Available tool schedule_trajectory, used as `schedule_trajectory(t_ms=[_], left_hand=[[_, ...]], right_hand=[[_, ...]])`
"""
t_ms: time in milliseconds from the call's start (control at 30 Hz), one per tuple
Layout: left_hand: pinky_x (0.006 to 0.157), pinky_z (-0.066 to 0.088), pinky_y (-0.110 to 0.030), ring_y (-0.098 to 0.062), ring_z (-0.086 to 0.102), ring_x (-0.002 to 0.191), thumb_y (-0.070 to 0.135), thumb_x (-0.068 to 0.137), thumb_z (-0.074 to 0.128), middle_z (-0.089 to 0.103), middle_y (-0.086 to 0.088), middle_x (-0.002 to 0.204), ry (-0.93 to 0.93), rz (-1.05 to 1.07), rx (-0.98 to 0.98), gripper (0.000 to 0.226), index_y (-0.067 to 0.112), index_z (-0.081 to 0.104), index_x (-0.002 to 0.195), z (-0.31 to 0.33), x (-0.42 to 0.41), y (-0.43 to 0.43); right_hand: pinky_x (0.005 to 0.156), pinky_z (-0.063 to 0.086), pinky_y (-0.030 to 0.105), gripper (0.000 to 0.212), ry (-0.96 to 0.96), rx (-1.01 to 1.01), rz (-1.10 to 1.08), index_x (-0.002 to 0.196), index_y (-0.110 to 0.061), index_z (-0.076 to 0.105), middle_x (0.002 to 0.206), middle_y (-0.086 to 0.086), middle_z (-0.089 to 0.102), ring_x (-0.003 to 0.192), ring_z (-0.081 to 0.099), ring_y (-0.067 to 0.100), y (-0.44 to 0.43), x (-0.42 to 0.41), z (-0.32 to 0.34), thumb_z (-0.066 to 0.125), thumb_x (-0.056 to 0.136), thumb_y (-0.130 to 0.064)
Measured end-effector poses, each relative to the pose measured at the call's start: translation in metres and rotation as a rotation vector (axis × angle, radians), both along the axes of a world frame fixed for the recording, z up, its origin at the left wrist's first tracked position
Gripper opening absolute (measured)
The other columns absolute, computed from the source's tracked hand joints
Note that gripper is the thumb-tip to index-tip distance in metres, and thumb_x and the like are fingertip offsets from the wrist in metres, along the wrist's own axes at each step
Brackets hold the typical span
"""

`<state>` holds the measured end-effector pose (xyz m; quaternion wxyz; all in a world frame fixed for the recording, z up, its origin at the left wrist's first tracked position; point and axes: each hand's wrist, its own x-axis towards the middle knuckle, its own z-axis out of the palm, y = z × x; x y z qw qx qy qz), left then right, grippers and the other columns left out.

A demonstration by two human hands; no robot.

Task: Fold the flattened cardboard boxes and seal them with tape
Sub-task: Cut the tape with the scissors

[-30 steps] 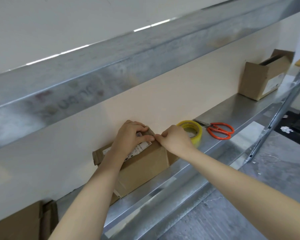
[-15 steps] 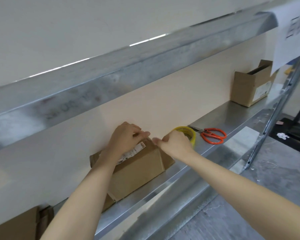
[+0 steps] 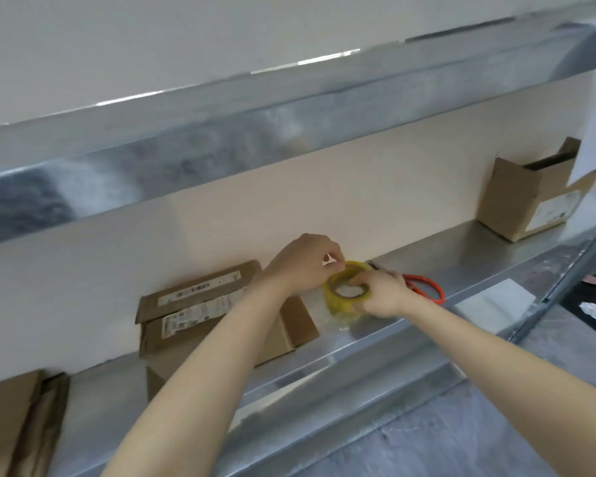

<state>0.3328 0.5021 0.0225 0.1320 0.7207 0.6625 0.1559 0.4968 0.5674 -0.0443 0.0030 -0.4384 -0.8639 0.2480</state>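
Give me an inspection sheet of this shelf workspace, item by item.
Surface: metal shelf, shiny, set against a beige wall.
Job's things: cardboard box with white labels, top flaps closed, no hand on it; yellow tape roll just right of it; flattened cardboard at far left.
Clutter: orange-handled scissors behind the roll; open box at far right; white patch on the shelf edge.
Grippers: right hand holds the roll; left hand pinches at its rim.
Cables: nothing seen.
Surroundings: upper metal shelf above; grey floor below.
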Motion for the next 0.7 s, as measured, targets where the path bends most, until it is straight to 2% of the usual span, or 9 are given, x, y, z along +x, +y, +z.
schedule_trajectory(t_ms=[67, 133, 200, 300, 367, 433, 533, 633, 700], left_hand=[[0.089, 0.047, -0.037, -0.016, 0.060, 0.096, 0.025, 0.093, 0.059, 0.065, -0.001, 0.107, 0.000, 0.042, -0.075, 0.017, 0.018, 0.071, 0.102, -0.012, 0.010, 0.007], [0.092, 0.046, -0.036, -0.018, 0.059, 0.100, 0.026, 0.093, 0.059, 0.061, -0.001, 0.109, -0.003, 0.102, -0.150, 0.020, 0.018, 0.068, 0.108, -0.025, 0.017, 0.012], [0.091, 0.045, -0.035, -0.020, 0.056, 0.102, 0.029, 0.092, 0.060, 0.053, 0.002, 0.105, -0.010, 0.171, -0.201, 0.023, 0.018, 0.065, 0.112, -0.037, 0.021, 0.015], [0.086, 0.046, -0.038, -0.022, 0.055, 0.094, 0.036, 0.088, 0.064, 0.047, 0.000, 0.103, -0.078, 0.310, -0.175, 0.029, 0.015, 0.057, 0.107, -0.049, 0.026, 0.020], [0.081, 0.046, -0.037, -0.021, 0.054, 0.088, 0.042, 0.084, 0.067, 0.047, 0.001, 0.098, -0.144, 0.388, -0.136, 0.035, 0.014, 0.053, 0.099, -0.051, 0.029, 0.022], [0.080, 0.045, -0.034, -0.018, 0.052, 0.089, 0.054, 0.076, 0.069, 0.047, 0.003, 0.096, -0.211, 0.427, -0.100, 0.044, 0.017, 0.051, 0.092, -0.049, 0.032, 0.024], [0.082, 0.039, -0.027, -0.011, 0.041, 0.098, 0.073, 0.060, 0.064, 0.041, 0.006, 0.102, -0.218, 0.457, 0.019, 0.063, 0.020, 0.051, 0.091, -0.041, 0.034, 0.026], [0.079, 0.040, -0.021, -0.012, 0.048, 0.096, 0.054, 0.072, 0.076, 0.046, 0.004, 0.099, -0.337, 0.444, 0.072, 0.046, 0.020, 0.052, 0.090, -0.039, 0.034, 0.032], [0.072, 0.040, -0.019, -0.010, 0.051, 0.082, 0.044, 0.075, 0.078, 0.051, 0.003, 0.091, -0.403, 0.424, 0.110, 0.038, 0.021, 0.051, 0.088, -0.036, 0.034, 0.037]], right_hand=[[0.109, 0.021, 0.042, 0.057, -0.081, 0.013, 0.101, 0.119, -0.029, 0.061, 0.129, -0.006, 0.056, 0.129, 0.043, 0.022, 0.012, 0.005, -0.006, 0.051, 0.076, -0.065], [0.112, 0.013, 0.048, 0.035, -0.156, 0.081, 0.199, 0.112, -0.032, 0.064, 0.132, -0.006, 0.054, 0.135, 0.035, 0.019, 0.024, 0.010, -0.013, 0.052, 0.086, -0.051], [0.113, 0.002, 0.052, 0.026, -0.202, 0.139, 0.287, 0.115, -0.035, 0.063, 0.137, -0.006, 0.051, 0.141, 0.025, 0.017, 0.035, 0.015, -0.017, 0.051, 0.092, -0.036], [0.112, -0.003, 0.047, 0.026, -0.131, 0.194, 0.358, 0.118, -0.039, 0.061, 0.137, -0.010, 0.051, 0.140, 0.026, 0.014, 0.046, 0.017, -0.016, 0.051, 0.094, -0.037], [0.110, 0.000, 0.040, 0.027, 0.000, 0.201, 0.349, 0.120, -0.040, 0.060, 0.126, -0.010, 0.056, 0.132, 0.036, 0.013, 0.050, 0.013, -0.010, 0.049, 0.096, -0.038], [0.105, 0.011, 0.034, 0.027, 0.107, 0.191, 0.326, 0.120, -0.035, 0.062, 0.105, -0.005, 0.057, 0.119, 0.047, 0.015, 0.053, 0.011, 0.000, 0.044, 0.099, -0.035], [0.098, 0.031, 0.035, 0.024, 0.257, 0.067, 0.244, 0.112, -0.018, 0.066, 0.105, 0.005, 0.062, 0.106, 0.056, 0.023, 0.060, 0.014, 0.018, 0.050, 0.097, -0.026], [0.086, 0.040, 0.034, 0.021, 0.378, -0.066, 0.182, 0.105, -0.006, 0.067, 0.105, 0.012, 0.063, 0.098, 0.057, 0.025, 0.070, 0.019, 0.031, 0.056, 0.094, -0.021], [0.078, 0.040, 0.028, 0.022, 0.394, -0.080, 0.196, 0.102, -0.007, 0.067, 0.100, 0.010, 0.063, 0.093, 0.057, 0.023, 0.075, 0.023, 0.035, 0.057, 0.095, -0.025]])
